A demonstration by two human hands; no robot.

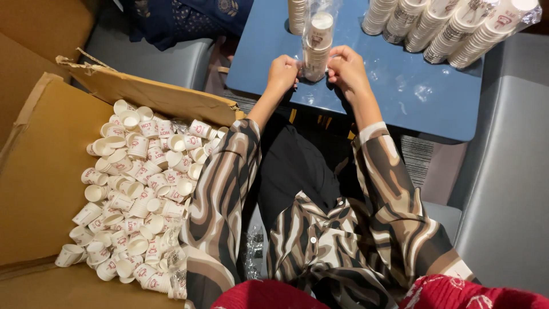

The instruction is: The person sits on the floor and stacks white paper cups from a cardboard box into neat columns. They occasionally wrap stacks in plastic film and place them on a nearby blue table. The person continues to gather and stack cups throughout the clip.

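A stack of white paper cups with red print, wrapped in a clear plastic sleeve (316,43), stands upright on the blue table (400,91). My left hand (283,73) pinches the sleeve at its lower left side. On the other side, my right hand (345,67) grips the bottom of the same sleeve. Both arms wear striped brown and cream sleeves.
An open cardboard box (51,171) at my left holds several loose white paper cups (140,194). Several sleeved cup stacks (452,26) lie at the table's far right, another stack (297,14) stands behind. Grey seats (503,171) flank me.
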